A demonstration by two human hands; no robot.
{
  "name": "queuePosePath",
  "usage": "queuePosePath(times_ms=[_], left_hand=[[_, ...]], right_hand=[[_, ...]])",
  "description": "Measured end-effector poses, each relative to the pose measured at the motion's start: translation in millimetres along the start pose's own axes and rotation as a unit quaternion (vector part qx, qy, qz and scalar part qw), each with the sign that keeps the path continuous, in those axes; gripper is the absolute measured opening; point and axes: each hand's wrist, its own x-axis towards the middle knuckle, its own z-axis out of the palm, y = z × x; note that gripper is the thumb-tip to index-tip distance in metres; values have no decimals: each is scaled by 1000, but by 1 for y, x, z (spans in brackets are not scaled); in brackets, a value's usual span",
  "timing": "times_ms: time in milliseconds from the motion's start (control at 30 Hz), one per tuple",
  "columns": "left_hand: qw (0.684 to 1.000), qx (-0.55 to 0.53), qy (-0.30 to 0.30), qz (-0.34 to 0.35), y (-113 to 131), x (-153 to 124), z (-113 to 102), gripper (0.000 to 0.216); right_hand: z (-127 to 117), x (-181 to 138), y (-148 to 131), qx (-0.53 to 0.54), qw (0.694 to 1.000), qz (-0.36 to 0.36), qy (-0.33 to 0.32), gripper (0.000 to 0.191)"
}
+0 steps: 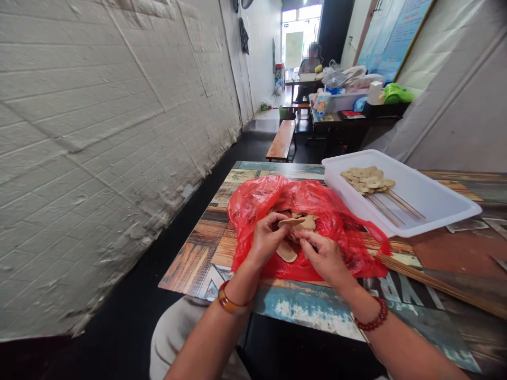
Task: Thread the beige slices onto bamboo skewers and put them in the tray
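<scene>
My left hand [271, 232] pinches a thin, flat beige food slice [291, 224] over an open red plastic bag [253, 198]. Close beside it, the fingers of my right hand [319, 252] are pinched at the slice's near edge around a thin skewer [368, 342], whose lower end shows beneath my right forearm. How far the skewer goes into the slice is too small to tell. More beige slices [287, 252] lie loose in the bag, under and behind my hands.
At the right, a white plastic tub [439, 203] holds several skewers threaded with beige slices [366, 180]. A bundle of bare skewers [439, 282] lies on the patterned table [194, 264]. Beyond are a wooden bench [282, 140], a cluttered table and a seated person [309, 66]. A white wall borders the left.
</scene>
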Motion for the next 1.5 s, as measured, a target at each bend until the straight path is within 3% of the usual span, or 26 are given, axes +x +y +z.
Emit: queuePosePath(times_ms=[333,600,1167,1500], left_hand=[[1000,13,-3,-20,-4,2,2,19],[980,-164,-21,-115,-2,1,1,34],[960,-241,-12,-141,0,-3,0,33],[969,-221,9,-111,-4,-1,0,26]], right_hand=[[1,2,-9,-16,1000,5,23,25],[-1,0,-11,-20,999,-33,13,25],[2,-8,-6,-65,998,-7,6,24],[2,-9,-7,-97,995,-22,21,23]])
